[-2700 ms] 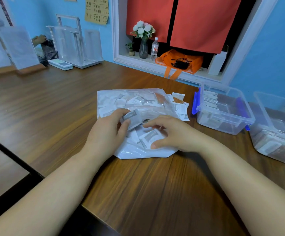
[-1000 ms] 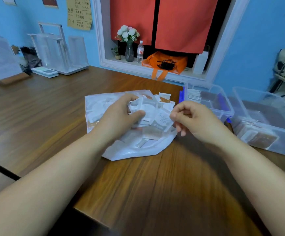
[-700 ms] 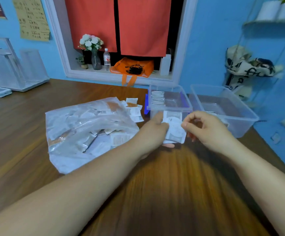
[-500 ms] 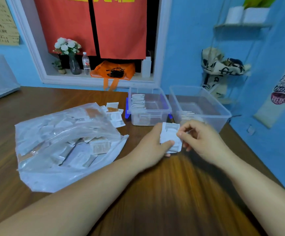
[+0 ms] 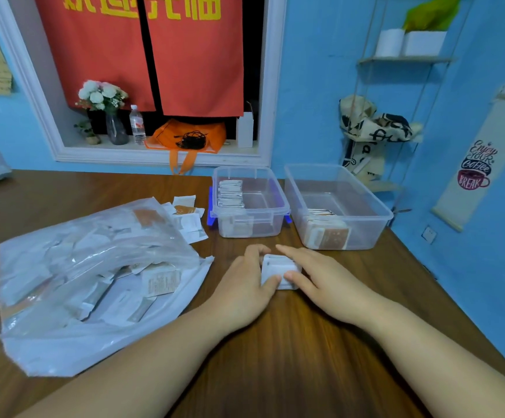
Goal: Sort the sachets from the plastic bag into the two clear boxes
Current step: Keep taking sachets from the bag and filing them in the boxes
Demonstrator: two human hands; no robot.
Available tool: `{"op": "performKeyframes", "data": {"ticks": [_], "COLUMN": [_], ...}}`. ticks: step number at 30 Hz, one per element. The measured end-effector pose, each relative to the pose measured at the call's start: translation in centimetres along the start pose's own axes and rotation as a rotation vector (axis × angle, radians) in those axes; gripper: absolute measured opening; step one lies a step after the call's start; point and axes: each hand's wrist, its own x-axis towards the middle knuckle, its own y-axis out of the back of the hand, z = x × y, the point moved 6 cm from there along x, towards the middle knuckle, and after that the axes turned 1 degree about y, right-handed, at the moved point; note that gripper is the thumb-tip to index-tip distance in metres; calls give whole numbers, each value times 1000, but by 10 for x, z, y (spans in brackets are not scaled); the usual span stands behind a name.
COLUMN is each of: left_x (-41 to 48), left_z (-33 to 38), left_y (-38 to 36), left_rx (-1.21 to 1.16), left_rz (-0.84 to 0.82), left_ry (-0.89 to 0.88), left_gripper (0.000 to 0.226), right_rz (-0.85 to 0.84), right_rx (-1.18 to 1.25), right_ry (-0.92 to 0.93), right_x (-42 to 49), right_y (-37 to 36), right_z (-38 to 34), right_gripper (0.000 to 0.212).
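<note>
Head view: the task is partly done. The blue-clipped box [image 5: 263,229] has a row of white sachets standing on edge along its left side. The plain box [image 5: 366,233] just to its right has a few brown-printed ones lying at its near end. Much is left, I judge, since the plastic bag [image 5: 73,260] lies flat on the table [image 5: 290,372] to the left with many sachets inside, and a few loose sachets [image 5: 189,220] lie at its far corner, near the blue-clipped box.

The small stack of sachets [image 5: 278,268] is low over the wood, just in front of the two boxes and apart from both. It seems to rest on the table, though I cannot be sure. The left hand [image 5: 245,288] grips its left edge with thumb and curled fingers. The right hand [image 5: 326,285] lays its fingers over the top and sets its thumb at the near edge, so both hands pinch it between them.

Against the earlier frames, both hands were in the mouth of the bag, picking through it. The view has since swung right, so the bag sits off to the side and the boxes lie ahead. Half a second ago the stack was held up in the air — now it is down at the tabletop. The next call is which box takes it — by colour, probably the blue-clipped one.
</note>
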Motion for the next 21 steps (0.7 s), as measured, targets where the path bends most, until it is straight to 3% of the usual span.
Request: {"op": "performKeyframes", "data": {"ticks": [12,21], "left_x": [-3,-5], "left_z": [1,15], "left_y": [-7,14], "left_rx": [175,103], "left_rz": [34,118], "left_ry": [9,-85], "left_gripper": [42,30], "right_rz": [-79,18], "right_rx": [14,157], "right_ry": [4,-17], "right_x": [-2,1], "right_y": [-11,5], "right_z": [-6,-4], "right_gripper": [47,19]}}
